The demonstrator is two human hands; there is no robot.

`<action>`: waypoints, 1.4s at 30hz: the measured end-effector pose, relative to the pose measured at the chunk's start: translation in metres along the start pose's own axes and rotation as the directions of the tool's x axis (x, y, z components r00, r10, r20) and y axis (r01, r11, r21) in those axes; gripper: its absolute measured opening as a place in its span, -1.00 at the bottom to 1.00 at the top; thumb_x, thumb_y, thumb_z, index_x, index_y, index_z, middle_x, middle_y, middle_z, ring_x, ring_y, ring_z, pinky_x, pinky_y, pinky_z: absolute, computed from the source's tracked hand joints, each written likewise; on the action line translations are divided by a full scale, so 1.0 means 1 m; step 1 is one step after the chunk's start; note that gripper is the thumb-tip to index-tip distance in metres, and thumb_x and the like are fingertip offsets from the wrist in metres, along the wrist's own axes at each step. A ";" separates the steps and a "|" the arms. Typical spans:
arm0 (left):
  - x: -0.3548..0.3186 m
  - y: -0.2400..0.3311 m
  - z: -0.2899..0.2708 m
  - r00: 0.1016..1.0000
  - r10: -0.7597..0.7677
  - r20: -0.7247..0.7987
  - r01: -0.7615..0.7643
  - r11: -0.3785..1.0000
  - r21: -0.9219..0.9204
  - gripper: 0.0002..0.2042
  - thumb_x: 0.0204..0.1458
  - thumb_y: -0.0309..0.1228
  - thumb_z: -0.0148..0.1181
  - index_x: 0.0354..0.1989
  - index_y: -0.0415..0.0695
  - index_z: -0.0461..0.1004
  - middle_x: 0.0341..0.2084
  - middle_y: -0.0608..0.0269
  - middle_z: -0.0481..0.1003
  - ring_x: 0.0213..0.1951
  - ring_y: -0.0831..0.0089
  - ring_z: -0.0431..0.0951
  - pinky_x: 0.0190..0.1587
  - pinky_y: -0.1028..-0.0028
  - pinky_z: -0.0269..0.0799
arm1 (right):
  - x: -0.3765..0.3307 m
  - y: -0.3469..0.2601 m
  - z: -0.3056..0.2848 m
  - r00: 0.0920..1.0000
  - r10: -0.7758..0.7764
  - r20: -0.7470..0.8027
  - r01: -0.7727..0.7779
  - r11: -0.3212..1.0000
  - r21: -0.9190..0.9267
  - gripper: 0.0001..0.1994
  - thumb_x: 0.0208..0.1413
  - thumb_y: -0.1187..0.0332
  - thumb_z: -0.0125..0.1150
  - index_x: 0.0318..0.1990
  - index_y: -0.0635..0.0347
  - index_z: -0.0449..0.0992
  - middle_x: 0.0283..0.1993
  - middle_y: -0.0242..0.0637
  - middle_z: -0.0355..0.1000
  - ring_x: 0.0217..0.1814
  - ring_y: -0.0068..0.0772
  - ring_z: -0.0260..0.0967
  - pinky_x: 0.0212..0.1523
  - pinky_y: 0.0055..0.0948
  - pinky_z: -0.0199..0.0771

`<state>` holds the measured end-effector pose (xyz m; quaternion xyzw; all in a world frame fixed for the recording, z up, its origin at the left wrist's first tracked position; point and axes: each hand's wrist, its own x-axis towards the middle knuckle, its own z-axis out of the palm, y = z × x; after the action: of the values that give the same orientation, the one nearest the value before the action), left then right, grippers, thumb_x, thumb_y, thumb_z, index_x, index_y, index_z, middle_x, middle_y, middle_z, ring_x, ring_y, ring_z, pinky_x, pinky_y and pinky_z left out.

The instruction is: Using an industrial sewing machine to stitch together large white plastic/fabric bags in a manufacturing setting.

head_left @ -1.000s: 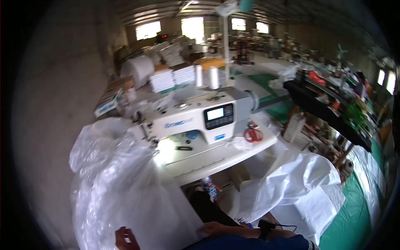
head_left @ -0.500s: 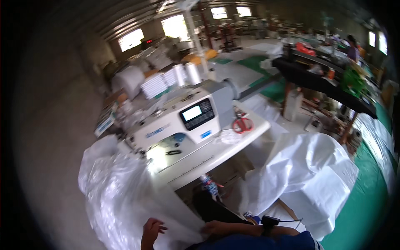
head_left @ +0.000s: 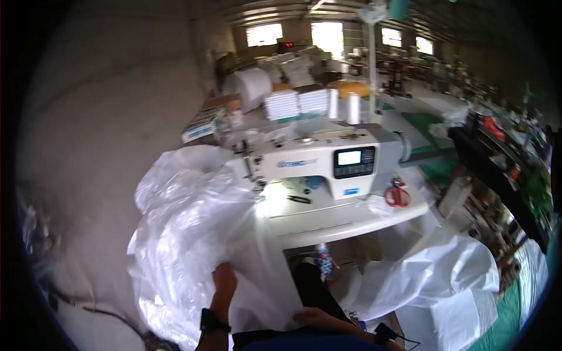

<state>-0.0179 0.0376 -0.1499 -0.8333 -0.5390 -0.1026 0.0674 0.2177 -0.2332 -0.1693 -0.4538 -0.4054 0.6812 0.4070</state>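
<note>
A big sheet of clear plastic film (head_left: 193,234) lies heaped to the left of a white sewing machine (head_left: 319,158) on its white table (head_left: 345,219). My left hand (head_left: 223,286), with a dark band at the wrist, lies flat against the film near its lower edge. My right hand (head_left: 319,319) pinches the film's lower right corner close to my body. The machine's lamp lights the needle plate, where the film's far edge reaches.
Red scissors (head_left: 398,196) lie on the table's right side. White woven sacks (head_left: 445,275) pile on the floor to the right. Thread cones (head_left: 351,108) and stacked white goods (head_left: 295,104) stand behind the machine. A dark rack (head_left: 497,158) runs along the right.
The view has swung left and closer to the machine. My left hand has risen from the lower edge up onto the film, and my right hand now holds its corner.
</note>
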 end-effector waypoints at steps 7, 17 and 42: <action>-0.053 0.054 -0.093 0.896 0.208 0.393 0.372 0.133 -0.919 -0.82 0.25 -0.41 -0.06 -0.13 -0.27 0.37 -0.48 0.08 0.48 -0.59 0.38 0.47 -0.56 0.42 0.48 | 0.067 0.076 -0.021 0.969 -0.246 -0.023 0.242 0.966 -0.095 -0.77 0.15 0.34 0.19 -0.10 0.24 0.59 -0.19 -0.43 0.55 -0.16 -0.54 0.42 -0.11 -0.43 0.48; -0.055 0.084 -0.104 0.767 0.403 -0.498 -0.451 0.892 0.027 -0.55 0.05 -0.18 0.25 -0.03 -0.30 0.41 -0.20 0.02 0.47 -0.15 0.19 0.50 -0.10 0.19 0.43 | 0.050 0.077 -0.023 0.963 -0.267 0.015 0.268 0.963 -0.027 -0.76 0.20 0.34 0.13 -0.07 0.25 0.55 -0.15 -0.39 0.53 -0.07 -0.54 0.39 0.00 -0.43 0.43; -0.107 0.100 -0.259 0.724 0.599 -0.343 -0.677 0.521 -0.520 -0.43 -0.09 0.00 0.36 -0.06 -0.24 0.52 -0.12 0.06 0.51 -0.05 0.15 0.50 0.04 0.17 0.37 | -0.044 -0.085 0.027 0.976 -0.212 -0.057 0.210 0.822 0.530 -0.68 0.30 0.43 -0.02 0.18 0.25 0.38 0.07 -0.34 0.45 0.12 -0.46 0.39 0.16 -0.40 0.40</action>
<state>0.0055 -0.1563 0.0752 -0.9382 -0.1258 -0.2897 -0.1413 0.2193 -0.2495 -0.0712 -0.2739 -0.2489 0.7186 0.5887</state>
